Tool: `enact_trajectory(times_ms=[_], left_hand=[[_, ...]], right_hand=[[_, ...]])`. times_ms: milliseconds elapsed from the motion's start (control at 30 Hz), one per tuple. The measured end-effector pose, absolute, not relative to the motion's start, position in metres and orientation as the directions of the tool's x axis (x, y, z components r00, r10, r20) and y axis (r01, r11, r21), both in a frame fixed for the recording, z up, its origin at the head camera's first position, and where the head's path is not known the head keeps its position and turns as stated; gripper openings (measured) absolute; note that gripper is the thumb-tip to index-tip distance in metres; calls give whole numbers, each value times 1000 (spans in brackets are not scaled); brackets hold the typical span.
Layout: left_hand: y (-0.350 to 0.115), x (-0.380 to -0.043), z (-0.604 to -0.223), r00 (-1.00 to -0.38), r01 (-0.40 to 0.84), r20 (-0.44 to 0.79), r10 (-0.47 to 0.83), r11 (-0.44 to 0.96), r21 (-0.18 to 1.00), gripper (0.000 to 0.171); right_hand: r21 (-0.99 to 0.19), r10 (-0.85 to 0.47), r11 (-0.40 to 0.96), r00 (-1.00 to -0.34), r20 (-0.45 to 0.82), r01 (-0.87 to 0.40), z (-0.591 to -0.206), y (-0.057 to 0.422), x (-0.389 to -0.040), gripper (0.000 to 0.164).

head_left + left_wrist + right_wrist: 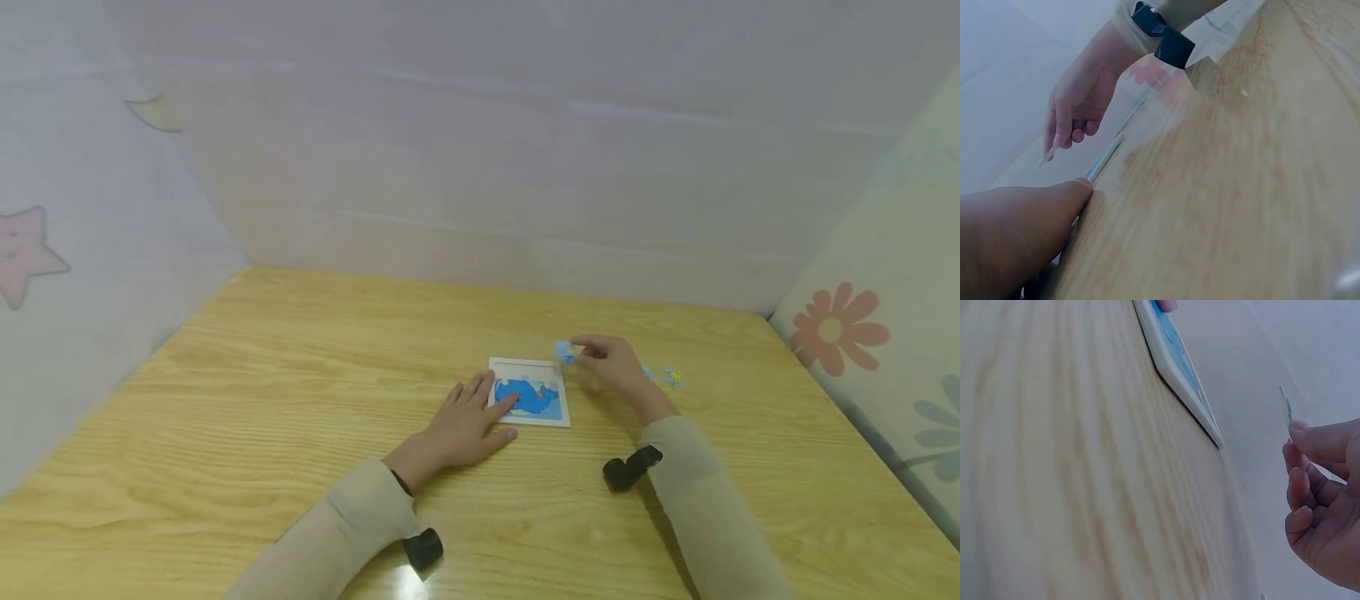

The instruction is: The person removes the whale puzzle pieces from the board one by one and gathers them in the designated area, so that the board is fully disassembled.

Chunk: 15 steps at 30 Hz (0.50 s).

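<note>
Head view, near edge: two pale sleeves (337, 533) reached in over the desk (337, 350), a black strapped-on device (423, 550) at the left cuff and a second black device (630, 473) at the right one.
Left hand: the left hand (467, 421) lay palm down at the near left corner of the puzzle board, its grip holding nothing, fingers straight and spread; the index finger rested on the picture and the thumb pointed right, just beside the near edge.
Puzzle board: the white-rimmed puzzle board (528, 370) lay flat between the hands, a blue figure filling its near part, a pale strip showing along its far side.
Right hand: the right hand (611, 365) was raised near the board's far right corner, its grip pinching the light-blue piece between thumb and fingers.
Light-blue piece: the light-blue piece (562, 352) was apart from the board, tilted nearly edge-on in the right wrist view.
Loose pieces: a yellow-and-blue piece (673, 377) lay right of the right hand, beside another blue piece (648, 372) partly hidden by the wrist.
Right wall: a red flower (840, 329) was printed there.
Left wall: it showed a pink star (28, 254) and, farther, a crescent moon (157, 112).
Far wall: a pale creased sheet (487, 167) rose behind the desk.
</note>
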State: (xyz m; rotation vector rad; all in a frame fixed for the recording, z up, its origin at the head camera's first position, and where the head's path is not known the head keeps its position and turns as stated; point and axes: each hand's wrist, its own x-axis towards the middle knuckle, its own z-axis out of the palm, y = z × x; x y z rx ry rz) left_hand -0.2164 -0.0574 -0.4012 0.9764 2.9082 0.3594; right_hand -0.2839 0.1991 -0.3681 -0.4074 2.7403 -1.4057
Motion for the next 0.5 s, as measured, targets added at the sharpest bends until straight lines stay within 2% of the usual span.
enact_trajectory(times_ms=[500], left_hand=[[-58,-215,-399,-800,588,33,600,770,249,57]], right_hand=[[-821,-220,541,-973,68,-180,-376,244,-280,39]])
